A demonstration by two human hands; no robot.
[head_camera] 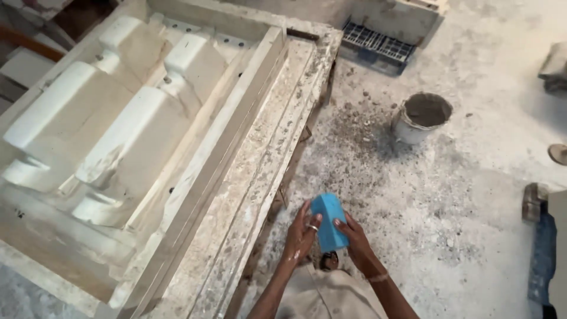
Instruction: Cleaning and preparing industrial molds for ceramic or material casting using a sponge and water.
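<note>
A blue sponge block (328,221) is held upright between both of my hands, low in the middle of the head view. My left hand (302,234), with a ring on one finger, grips its left side. My right hand (353,235) clasps its right side and bottom. The sponge hangs over the floor just to the right of a long, plaster-crusted workbench (266,165). On that bench rests a large white plaster mould (118,136) with rounded raised shapes inside a boxed frame.
A dirty bucket (420,117) stands on the dusty grey floor at the upper right. A blue slatted crate (375,44) lies near the top. Some blue and brown items (540,236) sit at the right edge.
</note>
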